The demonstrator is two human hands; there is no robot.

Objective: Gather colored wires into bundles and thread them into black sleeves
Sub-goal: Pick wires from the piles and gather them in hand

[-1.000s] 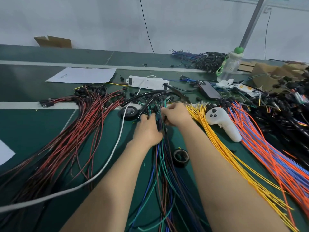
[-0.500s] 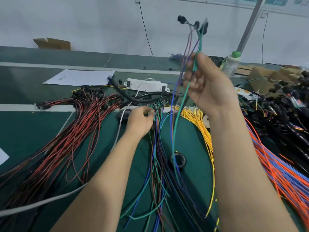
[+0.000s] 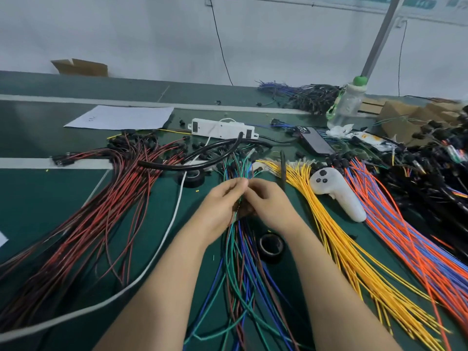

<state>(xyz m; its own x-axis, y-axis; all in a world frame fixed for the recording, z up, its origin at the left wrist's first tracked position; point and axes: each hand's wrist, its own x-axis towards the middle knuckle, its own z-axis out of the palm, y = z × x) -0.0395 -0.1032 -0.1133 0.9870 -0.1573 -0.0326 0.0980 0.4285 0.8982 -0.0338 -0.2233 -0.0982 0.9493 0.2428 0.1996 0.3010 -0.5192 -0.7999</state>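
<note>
Hands: left hand (image 3: 222, 201) and right hand (image 3: 268, 206) are together at centre with fingertips meeting. Both pinch a few strands of the mixed wires (image 3: 240, 262) (blue, green, brown) just short of their far ends, probably to even the ends into one bundle before threading.

Mixed wires: run along the counter (image 3: 38, 198) from the near edge up to the hands, between the forearms.

Black sleeve (image 3: 202, 158): curved tube just beyond the hands, lying across the wires' far ends. It is within easy reach, so likely next in use. No wire shows at its open end.

Short black tube (image 3: 283, 171): right of the hands, on the yellow wires (image 3: 342, 236).

Sorted stock: red wires (image 3: 101, 211) at left, yellow at right, orange and blue wires (image 3: 405, 236) farther right. They are kept apart by colour, apparently for picking.

Tape roll (image 3: 272, 247): near, beside the right wrist.

Containers: the contents of the bottle (image 3: 348, 105), far right, cannot be told. The inside of the cardboard box (image 3: 81, 67), far left by the wall, is hidden.

Other: power strip (image 3: 222, 129), phone (image 3: 316, 141), white controller (image 3: 336, 193), paper sheet (image 3: 121, 117).
</note>
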